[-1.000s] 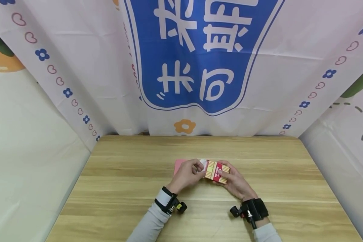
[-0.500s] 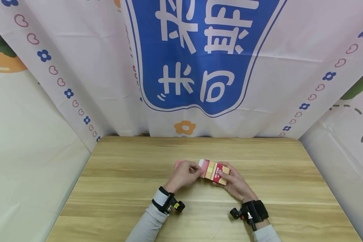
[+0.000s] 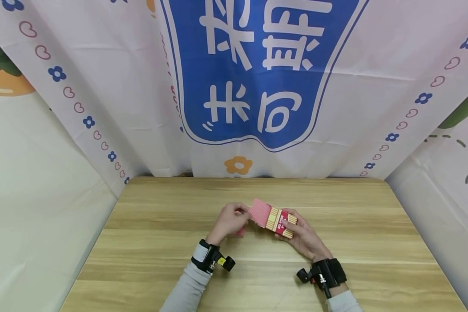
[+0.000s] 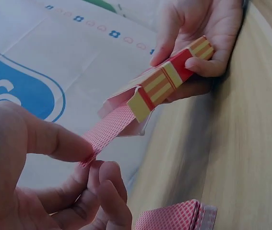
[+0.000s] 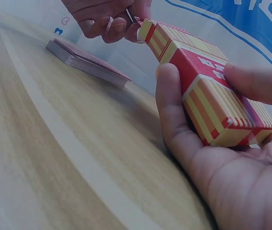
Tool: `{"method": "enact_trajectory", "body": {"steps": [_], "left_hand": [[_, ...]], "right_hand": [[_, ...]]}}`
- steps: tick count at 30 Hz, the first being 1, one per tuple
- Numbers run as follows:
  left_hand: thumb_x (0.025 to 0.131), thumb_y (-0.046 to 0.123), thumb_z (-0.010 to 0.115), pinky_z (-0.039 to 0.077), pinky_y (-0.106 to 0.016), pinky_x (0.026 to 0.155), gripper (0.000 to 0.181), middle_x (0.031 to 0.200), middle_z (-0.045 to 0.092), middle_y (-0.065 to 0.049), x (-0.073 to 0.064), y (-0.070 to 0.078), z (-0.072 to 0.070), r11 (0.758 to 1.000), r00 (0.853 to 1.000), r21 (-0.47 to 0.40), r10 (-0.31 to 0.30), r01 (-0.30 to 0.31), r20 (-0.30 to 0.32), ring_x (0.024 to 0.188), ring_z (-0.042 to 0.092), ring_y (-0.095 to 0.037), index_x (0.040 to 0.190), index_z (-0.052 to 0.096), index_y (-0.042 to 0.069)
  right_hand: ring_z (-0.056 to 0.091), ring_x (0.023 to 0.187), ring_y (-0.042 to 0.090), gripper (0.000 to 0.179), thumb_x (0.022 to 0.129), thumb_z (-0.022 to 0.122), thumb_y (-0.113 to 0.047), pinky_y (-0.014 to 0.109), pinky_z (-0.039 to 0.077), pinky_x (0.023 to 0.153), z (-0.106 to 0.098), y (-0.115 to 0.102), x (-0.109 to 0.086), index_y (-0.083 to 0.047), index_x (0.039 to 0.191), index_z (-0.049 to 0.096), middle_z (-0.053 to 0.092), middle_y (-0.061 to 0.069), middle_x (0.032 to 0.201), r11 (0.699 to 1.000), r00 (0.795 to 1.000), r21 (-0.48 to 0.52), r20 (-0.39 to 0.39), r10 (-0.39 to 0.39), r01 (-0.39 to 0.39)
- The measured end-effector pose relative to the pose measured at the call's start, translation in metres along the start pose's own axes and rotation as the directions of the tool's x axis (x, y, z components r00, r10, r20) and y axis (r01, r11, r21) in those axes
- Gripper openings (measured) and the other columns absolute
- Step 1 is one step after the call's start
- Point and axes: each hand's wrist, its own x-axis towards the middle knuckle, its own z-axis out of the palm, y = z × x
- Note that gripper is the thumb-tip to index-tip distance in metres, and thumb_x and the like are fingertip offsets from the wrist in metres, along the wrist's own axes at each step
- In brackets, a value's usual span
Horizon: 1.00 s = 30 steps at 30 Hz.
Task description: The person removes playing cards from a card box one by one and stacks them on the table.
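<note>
My right hand (image 3: 307, 238) grips a red and yellow striped card box (image 5: 207, 79), its mouth toward my left hand. Red-patterned playing cards (image 3: 259, 211) stick out of that mouth; how many cannot be told. Between thumb and fingers, my left hand (image 3: 229, 222) pinches the outer end of these cards, as the left wrist view shows. The inner end is hidden inside the box. Below the left hand, a stack of playing cards (image 5: 85, 61) with the same pattern lies on the table, partly covered by that hand in the head view.
A wood-grain table (image 3: 160, 242) lies under both hands. Behind it hangs a white cloth (image 3: 140, 86) with a blue printed shape. Each wrist bears a strapped camera, the left one (image 3: 228, 263) and the right one (image 3: 303, 274).
My left hand has moved left, away from the box, and the patterned cards have come further out. More of the stack's near edge shows below that hand. The right hand stays nearly still.
</note>
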Motion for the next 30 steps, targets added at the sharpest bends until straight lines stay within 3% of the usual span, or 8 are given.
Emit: {"method": "enact_trajectory", "body": {"steps": [6, 12, 16, 20, 30], "left_hand": [[0.101, 0.015, 0.064, 0.055, -0.030, 0.067, 0.016, 0.090, 0.074, -0.011, 0.002, 0.000, -0.002, 0.998, 0.999, -0.056, -0.024, 0.022, -0.032, 0.079, 0.072, -0.022, 0.110, 0.070, 0.003], [0.103, 0.011, 0.059, 0.065, -0.038, 0.076, 0.018, 0.097, 0.074, -0.015, 0.002, 0.000, -0.004, 0.985, 0.998, -0.169, -0.040, 0.031, -0.051, 0.089, 0.077, -0.033, 0.114, 0.064, -0.002], [0.101, 0.006, 0.058, 0.066, -0.040, 0.080, 0.019, 0.102, 0.071, -0.017, 0.004, -0.001, -0.006, 0.967, 0.997, -0.251, -0.049, 0.031, -0.064, 0.086, 0.077, -0.029, 0.118, 0.060, -0.004], [0.099, 0.003, 0.058, 0.065, -0.039, 0.079, 0.023, 0.105, 0.070, -0.017, 0.005, -0.002, -0.011, 0.952, 0.994, -0.303, -0.062, 0.033, -0.085, 0.080, 0.074, -0.021, 0.121, 0.058, -0.005], [0.101, 0.008, 0.063, 0.062, -0.037, 0.077, 0.031, 0.112, 0.070, -0.016, 0.008, -0.003, -0.031, 0.974, 0.981, -0.227, -0.069, 0.026, -0.183, 0.081, 0.068, -0.015, 0.130, 0.063, 0.000]], "right_hand": [[0.059, 0.132, 0.029, 0.039, 0.112, 0.050, -0.006, 0.042, 0.059, 0.102, 0.000, 0.000, 0.000, -0.022, 0.148, 0.045, 0.035, 0.015, 0.155, 1.000, 1.000, 0.005, 0.000, 0.002, -0.002], [0.058, 0.131, 0.029, 0.045, 0.111, 0.051, -0.005, 0.041, 0.059, 0.102, 0.000, 0.001, 0.000, -0.019, 0.153, 0.041, 0.035, 0.015, 0.155, 1.000, 1.000, -0.005, -0.004, 0.005, -0.005], [0.057, 0.132, 0.029, 0.052, 0.111, 0.051, -0.005, 0.041, 0.059, 0.102, 0.000, 0.001, -0.001, -0.014, 0.159, 0.033, 0.034, 0.016, 0.155, 1.000, 1.000, -0.016, -0.013, 0.012, -0.013], [0.057, 0.133, 0.030, 0.050, 0.111, 0.051, -0.006, 0.040, 0.059, 0.102, 0.000, 0.002, -0.001, -0.015, 0.157, 0.035, 0.032, 0.016, 0.156, 1.000, 1.000, -0.017, -0.021, 0.017, -0.017], [0.059, 0.132, 0.029, 0.039, 0.112, 0.051, -0.007, 0.040, 0.059, 0.102, -0.001, 0.000, 0.000, -0.022, 0.147, 0.045, 0.035, 0.015, 0.155, 1.000, 1.000, -0.010, 0.014, 0.011, -0.011]]}}
